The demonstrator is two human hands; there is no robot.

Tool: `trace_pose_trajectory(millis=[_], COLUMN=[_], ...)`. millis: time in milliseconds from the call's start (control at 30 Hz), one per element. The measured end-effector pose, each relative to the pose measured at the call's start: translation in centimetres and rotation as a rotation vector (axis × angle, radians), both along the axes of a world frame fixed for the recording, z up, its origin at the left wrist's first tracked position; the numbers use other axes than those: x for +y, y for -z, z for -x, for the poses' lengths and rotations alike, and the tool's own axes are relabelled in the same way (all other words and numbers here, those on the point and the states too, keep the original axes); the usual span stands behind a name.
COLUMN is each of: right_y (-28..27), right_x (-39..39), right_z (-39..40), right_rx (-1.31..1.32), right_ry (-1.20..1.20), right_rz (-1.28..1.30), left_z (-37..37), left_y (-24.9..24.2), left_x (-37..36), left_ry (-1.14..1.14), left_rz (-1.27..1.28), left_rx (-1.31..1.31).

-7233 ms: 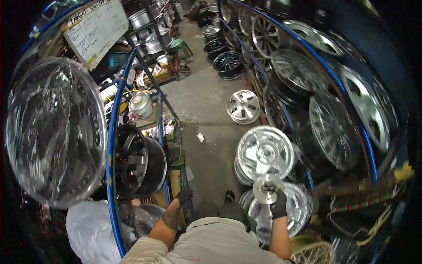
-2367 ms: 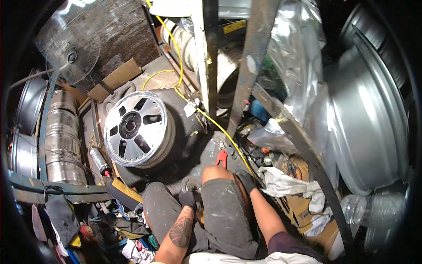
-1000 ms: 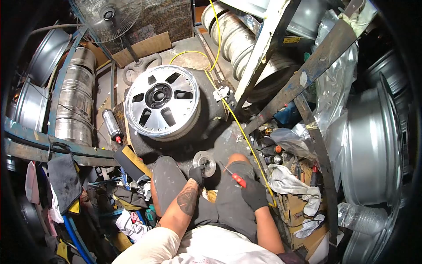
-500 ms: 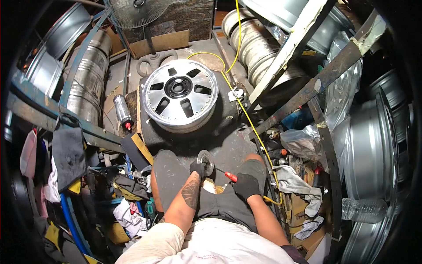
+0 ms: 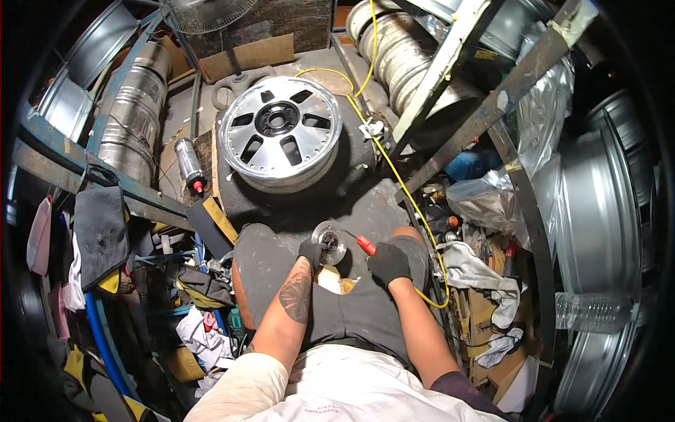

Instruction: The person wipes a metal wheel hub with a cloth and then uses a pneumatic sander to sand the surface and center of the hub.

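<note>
My left hand (image 5: 311,251), in a dark glove, is closed on the edge of a round metal disc (image 5: 330,243) with a dark centre, held over my lap. My right hand (image 5: 389,264), also gloved, grips a red air blow gun (image 5: 365,245). Its thin nozzle points left at the disc, and a yellow hose (image 5: 444,281) loops up to that hand from the right. In front of my knees, a silver alloy wheel (image 5: 309,144) with dark openings lies face up on a dark padded stand (image 5: 239,204).
A spray can (image 5: 188,163) lies left of the wheel. Metal frame bars (image 5: 478,116) slant across the right side, with stacked rims (image 5: 598,218) behind them. Cloths (image 5: 105,235) hang at left, a plastic bottle (image 5: 593,311) lies at right, and a fan (image 5: 207,14) stands behind.
The disc has turned so its face shows more towards me. My hands stay close to each other over my lap, and the whole view has shifted slightly.
</note>
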State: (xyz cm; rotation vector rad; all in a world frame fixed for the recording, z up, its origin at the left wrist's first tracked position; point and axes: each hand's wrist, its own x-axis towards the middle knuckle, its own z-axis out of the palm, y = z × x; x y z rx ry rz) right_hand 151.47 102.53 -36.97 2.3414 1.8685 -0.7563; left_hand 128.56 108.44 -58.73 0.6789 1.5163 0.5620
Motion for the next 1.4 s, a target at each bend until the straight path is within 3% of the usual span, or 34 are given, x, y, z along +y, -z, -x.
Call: trace_pose_trajectory(millis=[100,133,433,633,733,933,1333,1400], right_y=[-0.3,-0.3,-1.6,-2.5,-3.5,-3.1,-2.5,-2.2], right_x=[0.0,0.1,-1.8,-2.8,-2.6,-0.7,-3.2,-3.7], right_z=[-0.9,-1.2,-0.5,0.2,0.8,0.2,-0.1,0.3], right_rx=[-0.049,-0.063,-0.038,0.035,0.054,-0.031,-0.04,-0.024], right_ry=[0.009,0.002,-0.109,-0.1,-0.07,-0.009,-0.113,-0.129], right_rz=[0.015,0.037,0.102,-0.019,-0.061,-0.073,0.002,-0.035], left_z=[0.3,-0.1,-0.1,0.4,0.3,-0.3,1.3,1.2], left_y=[0.2,-4.1,-5.2,-3.7,-4.7,-7.7,-1.3,-4.1], left_x=[0.3,0.0,-0.3,-0.6,-0.5,-0.9,0.0,-0.3], left_ry=[-0.036,-0.13,-0.305,-0.261,-0.281,-0.228,-0.276,-0.247], left_rz=[0.071,0.13,0.176,0.164,0.257,0.197,0.23,0.226], left_rx=[-0.075,-0.145,-0.342,-0.433,-0.475,-0.475,-0.539,-0.579])
